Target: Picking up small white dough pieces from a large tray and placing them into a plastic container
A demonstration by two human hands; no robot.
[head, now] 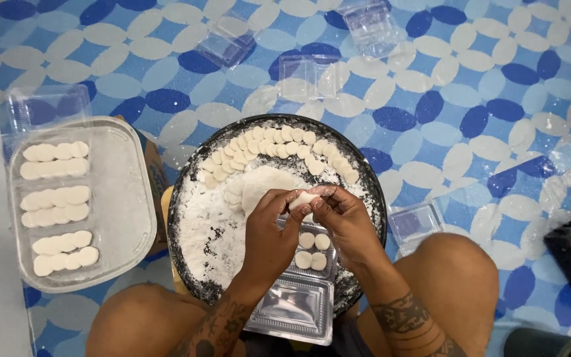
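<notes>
1. I see my left hand [269, 228] raised over the round black tray [186, 178] of white flour, forearm rising from the bottom edge, fingers curled and pinched on the left end of a small pale oblong dough piece [302, 198].
2. My right hand [345, 221] mirrors it from the other side, fingertips clamped on the right end of the same piece, thumb tucked under.
3. The dough piece sits between both sets of fingertips, above the tray's middle; its long axis runs roughly left to right, tilting slightly up toward the right.
4. Just below my hands lies an open clear plastic clamshell box [295, 307] with four round white dough discs [312, 250] in its far half.
5. To the left, a translucent rectangular plastic lid [123, 198] carries rows of flattened dough rounds.
</notes>
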